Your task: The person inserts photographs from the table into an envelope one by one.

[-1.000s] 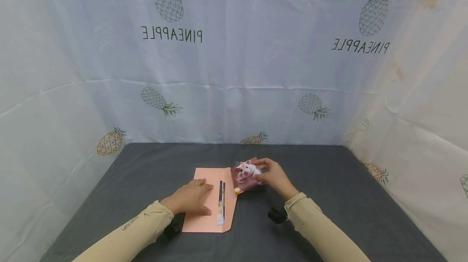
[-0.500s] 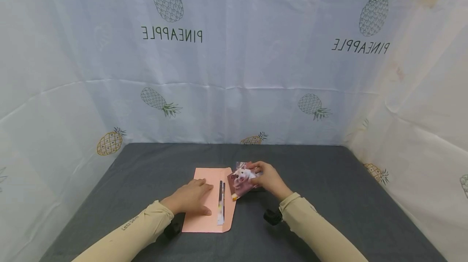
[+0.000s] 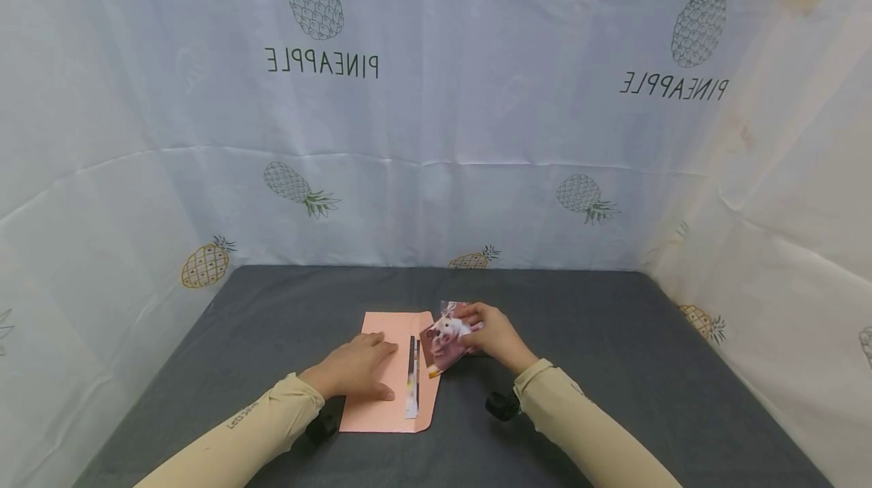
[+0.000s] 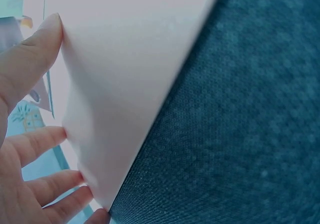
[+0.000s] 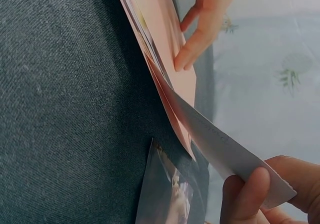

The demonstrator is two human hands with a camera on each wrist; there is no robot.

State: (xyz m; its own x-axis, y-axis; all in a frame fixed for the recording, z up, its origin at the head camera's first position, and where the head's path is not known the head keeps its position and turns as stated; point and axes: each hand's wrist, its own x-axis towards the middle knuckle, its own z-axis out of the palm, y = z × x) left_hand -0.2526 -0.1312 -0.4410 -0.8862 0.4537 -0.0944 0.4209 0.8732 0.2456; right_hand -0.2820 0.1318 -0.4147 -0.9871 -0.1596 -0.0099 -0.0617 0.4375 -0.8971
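A peach-pink paper envelope (image 3: 375, 416) lies on the dark cloth, its flap side to the right. Edges of photo prints (image 3: 412, 390) stick out of its opening. My left hand (image 3: 356, 368) rests on the envelope with fingers spread; in the left wrist view its fingertips touch the pale paper. My right hand (image 3: 497, 338) pinches a photo (image 3: 444, 344) of a white and brown hamster, tilted over the flap. In the right wrist view the photo's plain back (image 5: 215, 139) shows, its far end at the envelope's opening; whether it is inside I cannot tell.
A glossy, dark-looking sheet (image 5: 170, 194) lies on the cloth beside the envelope, under the right hand. Dark grey cloth (image 3: 579, 367) covers the table. White pineapple-print curtains (image 3: 436, 117) enclose the back and sides.
My right hand has brought the hamster photo left and slightly toward me, so its lower corner now overlaps the envelope's flap. The left hand has stayed in place.
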